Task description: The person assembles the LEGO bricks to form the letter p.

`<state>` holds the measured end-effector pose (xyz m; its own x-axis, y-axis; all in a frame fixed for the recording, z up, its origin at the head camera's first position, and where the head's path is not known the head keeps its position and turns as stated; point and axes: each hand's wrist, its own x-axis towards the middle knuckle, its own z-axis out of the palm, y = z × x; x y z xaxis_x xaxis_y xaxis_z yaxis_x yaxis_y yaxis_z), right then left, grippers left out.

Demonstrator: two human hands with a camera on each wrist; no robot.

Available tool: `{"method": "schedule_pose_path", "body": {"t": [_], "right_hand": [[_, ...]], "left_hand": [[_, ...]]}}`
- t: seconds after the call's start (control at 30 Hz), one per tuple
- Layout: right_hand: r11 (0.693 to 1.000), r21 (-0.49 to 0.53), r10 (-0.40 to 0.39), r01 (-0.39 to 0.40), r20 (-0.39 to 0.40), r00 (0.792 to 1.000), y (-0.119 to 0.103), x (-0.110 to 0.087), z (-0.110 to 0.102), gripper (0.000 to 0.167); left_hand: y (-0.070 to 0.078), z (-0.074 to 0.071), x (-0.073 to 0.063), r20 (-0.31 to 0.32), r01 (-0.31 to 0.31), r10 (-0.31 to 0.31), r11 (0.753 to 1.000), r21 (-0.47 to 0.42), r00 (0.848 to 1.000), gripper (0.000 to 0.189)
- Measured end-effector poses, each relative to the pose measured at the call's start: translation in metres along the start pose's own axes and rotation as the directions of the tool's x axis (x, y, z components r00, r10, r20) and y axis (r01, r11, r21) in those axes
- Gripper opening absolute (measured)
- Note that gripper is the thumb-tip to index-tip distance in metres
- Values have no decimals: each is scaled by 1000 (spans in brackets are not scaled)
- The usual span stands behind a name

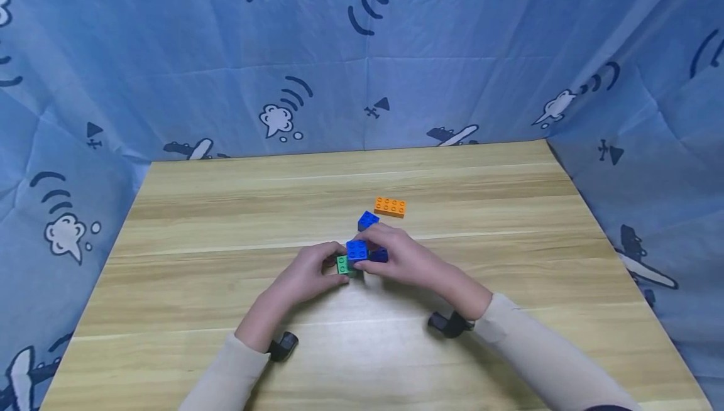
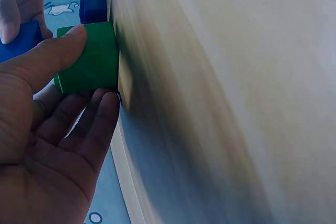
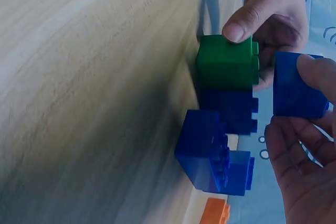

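Head: pinches green block (image 1: 342, 265) with left hand (image 1: 308, 271), near middle of table (image 1: 226, 222); grips raised blue block (image 1: 357, 251) with right hand (image 1: 404, 257), overlapping green's two-o'clock side; half hides other blue blocks (image 1: 368, 219) behind right hand; shows orange block (image 1: 390, 206) toward one o'clock. Left wrist: cuts off right hand at ten o'clock. Right wrist: overlaps other blue blocks, hard to count; crops orange block at five o'clock

The right grip (image 3: 310, 184) pinches a blue block (image 3: 296, 90), held apart from a green block (image 3: 224, 64) that the left grip (image 3: 277, 9) holds; further blue blocks (image 3: 196, 142) stand near on the bench (image 3: 100, 72), with an orange brick (image 3: 212, 212) partly visible.
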<state>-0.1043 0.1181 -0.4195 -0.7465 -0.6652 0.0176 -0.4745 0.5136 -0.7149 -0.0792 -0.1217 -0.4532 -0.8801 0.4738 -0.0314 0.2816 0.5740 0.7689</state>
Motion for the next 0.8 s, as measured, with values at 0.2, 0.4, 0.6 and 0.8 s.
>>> {"method": "schedule_pose_path", "body": {"t": [0.2,0.4,0.6,0.8], "right_hand": [[1000,-29,4,-3,23,1000,-2,4,4,39],[997,-76,-18,20,31,999,-4,7,6,39],[994,-99,-36,39,34,999,-1,8,9,37],[995,-96,-27,31,45,999,-1,10,8,38]], "left_hand": [[1,2,3,13,-13,13,1000,-11,1000,31],[2,2,3,13,-13,13,1000,-26,1000,31],[1,2,2,4,-18,18,1000,-1,1000,35],[0,3,2,1,-25,25,1000,-7,1000,37]]}}
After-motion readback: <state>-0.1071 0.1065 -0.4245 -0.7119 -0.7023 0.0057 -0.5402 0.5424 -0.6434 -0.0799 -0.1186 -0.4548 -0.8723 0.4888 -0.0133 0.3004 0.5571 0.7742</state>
